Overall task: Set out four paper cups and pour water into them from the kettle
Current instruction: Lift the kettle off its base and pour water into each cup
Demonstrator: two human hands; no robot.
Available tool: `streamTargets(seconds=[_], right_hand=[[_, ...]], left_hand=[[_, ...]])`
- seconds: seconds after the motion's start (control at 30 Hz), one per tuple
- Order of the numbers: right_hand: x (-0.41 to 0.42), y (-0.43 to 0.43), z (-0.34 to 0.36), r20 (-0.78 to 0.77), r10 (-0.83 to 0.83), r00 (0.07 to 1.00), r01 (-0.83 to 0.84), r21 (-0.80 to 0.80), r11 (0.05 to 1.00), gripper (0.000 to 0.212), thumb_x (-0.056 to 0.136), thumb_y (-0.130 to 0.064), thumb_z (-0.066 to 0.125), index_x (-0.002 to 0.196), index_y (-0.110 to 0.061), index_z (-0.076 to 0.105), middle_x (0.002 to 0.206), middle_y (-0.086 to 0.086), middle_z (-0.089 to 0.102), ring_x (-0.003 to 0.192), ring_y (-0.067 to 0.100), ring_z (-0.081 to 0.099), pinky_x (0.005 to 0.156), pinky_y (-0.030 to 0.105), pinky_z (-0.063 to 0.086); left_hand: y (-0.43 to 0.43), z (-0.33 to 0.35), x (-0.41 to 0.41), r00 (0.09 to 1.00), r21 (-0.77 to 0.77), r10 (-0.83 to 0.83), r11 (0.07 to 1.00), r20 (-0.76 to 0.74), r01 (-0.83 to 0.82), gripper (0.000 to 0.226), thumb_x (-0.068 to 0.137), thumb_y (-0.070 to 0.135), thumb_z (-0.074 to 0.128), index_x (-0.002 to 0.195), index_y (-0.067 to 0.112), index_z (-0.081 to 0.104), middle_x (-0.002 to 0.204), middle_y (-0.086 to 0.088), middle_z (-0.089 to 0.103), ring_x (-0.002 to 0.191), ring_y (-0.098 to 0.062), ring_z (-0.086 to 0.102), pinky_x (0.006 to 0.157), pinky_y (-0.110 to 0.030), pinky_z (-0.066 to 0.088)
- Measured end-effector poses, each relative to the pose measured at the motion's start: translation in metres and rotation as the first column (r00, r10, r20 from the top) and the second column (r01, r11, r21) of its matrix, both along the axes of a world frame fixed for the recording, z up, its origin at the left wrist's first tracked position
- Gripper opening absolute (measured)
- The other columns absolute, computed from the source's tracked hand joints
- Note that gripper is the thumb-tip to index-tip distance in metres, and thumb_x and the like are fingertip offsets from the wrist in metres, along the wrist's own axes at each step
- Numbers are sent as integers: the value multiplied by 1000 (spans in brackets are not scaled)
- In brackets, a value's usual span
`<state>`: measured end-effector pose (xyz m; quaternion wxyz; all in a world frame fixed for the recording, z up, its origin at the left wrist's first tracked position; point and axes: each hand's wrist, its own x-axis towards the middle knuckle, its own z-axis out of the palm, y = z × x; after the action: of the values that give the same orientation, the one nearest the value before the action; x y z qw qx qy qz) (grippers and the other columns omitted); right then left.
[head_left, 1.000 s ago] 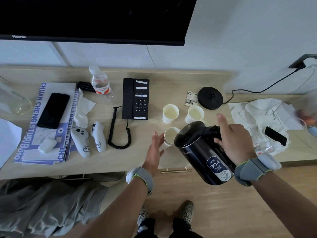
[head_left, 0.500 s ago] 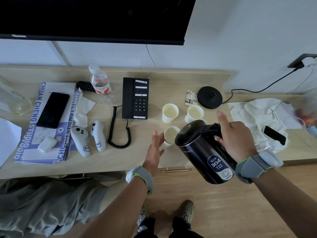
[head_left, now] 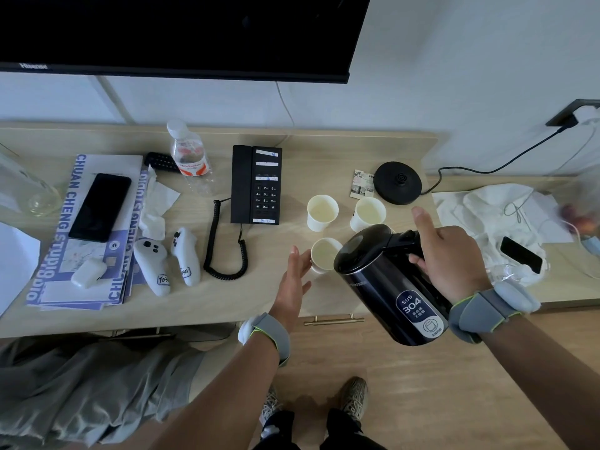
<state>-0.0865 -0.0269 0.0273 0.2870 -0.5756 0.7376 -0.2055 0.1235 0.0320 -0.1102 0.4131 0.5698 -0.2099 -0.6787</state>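
The right hand [head_left: 449, 258] holds the black kettle [head_left: 389, 284] by its handle, fingers wrapped tight around it and the thumb sticking up. The kettle is tipped, its lid end leaning toward the cups and its bottom out past the edge of the wooden surface [head_left: 246, 297].

Three paper cups show beside the kettle. One cup [head_left: 324, 254] sits just left of the kettle's lid. Two more stand behind the kettle: the left cup [head_left: 322, 212] and the right cup [head_left: 368, 213]. A fourth cup may be hidden behind the kettle's top; only a thin pale rim shows there, so I cannot be sure. The cups look like they have something pale inside.

The left hand [head_left: 292, 284] is left of the kettle, flat and open, fingers spread, holding nothing. Its fingertips are right next to the near cup, maybe touching it.

The round black kettle base [head_left: 397, 182] sits behind the kettle, past the right cup.
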Motion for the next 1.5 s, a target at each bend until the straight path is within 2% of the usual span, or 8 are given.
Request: streamTargets(seconds=[0.17, 0.4, 0.63, 0.73, 0.93, 1.2, 1.4, 1.5], right_hand=[[-2, -1, -2, -44, 10, 999, -9, 4, 1000, 64, 92, -83, 33, 59, -29, 42, 67, 18, 57, 79, 55, 67, 81, 65, 57], [-3, -1, -4, -25, 59, 998, -60, -48, 997, 50, 93, -76, 29, 63, -37, 38, 79, 38, 66, 81, 57, 67, 83, 66, 56], [-9, 5, -2, -18, 19, 1000, -19, 10, 1000, 68, 90, -81, 34, 55, -24, 43, 60, 14, 59, 77, 52, 69, 80, 59, 57], [-12, 5, -4, 37, -76, 996, 73, 82, 994, 75, 91, -78, 34, 44, -19, 35, 42, 6, 60, 59, 26, 74, 76, 55, 56], [-14, 11, -4, 117, -155, 981, 139, 135, 981, 93, 93, -74, 34, 62, 11, 56, 42, 5, 62, 39, 7, 59, 67, 42, 53], [-22, 14, 6, 259, -252, 932, 238, 87, 968, 76, 103, -60, 33, 54, -7, 57, 38, 0, 53, 32, 7, 45, 48, 23, 40], [-24, -4, 26, 290, -225, 930, 221, 44, 974, 72, 103, -61, 31, 61, -7, 53, 39, -1, 50, 34, 11, 42, 51, 30, 40], [-20, -18, 38, 287, -189, 939, 197, 2, 980, 72, 104, -59, 32, 61, -5, 54, 38, 0, 49, 33, 11, 40, 45, 23, 43]], left_hand=[[0, 0, 1, 1000, -10, -6, 1000, 7, 6, 77, 106, 67, 10, 161, 22, 43, 162, 7, 48, 154, -10, 35, 130, -50, 25], [-2, 0, 2, 1000, -10, -3, 1000, 11, 3, 76, 107, 65, 11, 160, 20, 43, 162, 6, 49, 153, -10, 37, 129, -49, 26], [-1, -2, 3, 1000, -14, -1, 1000, 7, 1, 75, 108, 65, 14, 159, 22, 46, 161, 7, 50, 152, -10, 38, 129, -49, 28], [0, -2, 3, 1000, -21, -4, 1000, 11, 4, 74, 108, 64, 14, 160, 21, 45, 161, 6, 49, 153, -10, 38, 129, -49, 29], [-3, 0, 3, 1000, -8, 24, 1000, 6, -24, 71, 110, 61, 14, 157, 21, 48, 159, 6, 53, 151, -10, 41, 128, -49, 29], [-9, -11, 11, 998, 5, 58, 998, 15, -58, 71, 109, 62, 19, 157, 19, 49, 159, 4, 52, 148, -11, 45, 127, -46, 33], [-27, -10, 20, 995, -35, 99, 994, 5, -99, 74, 108, 65, 20, 157, 18, 48, 160, 3, 51, 147, -11, 47, 126, -44, 36], [-38, -7, 23, 992, -50, 123, 991, 0, -123, 75, 107, 66, 21, 159, 17, 46, 162, 3, 49, 147, -13, 47, 126, -44, 36]])
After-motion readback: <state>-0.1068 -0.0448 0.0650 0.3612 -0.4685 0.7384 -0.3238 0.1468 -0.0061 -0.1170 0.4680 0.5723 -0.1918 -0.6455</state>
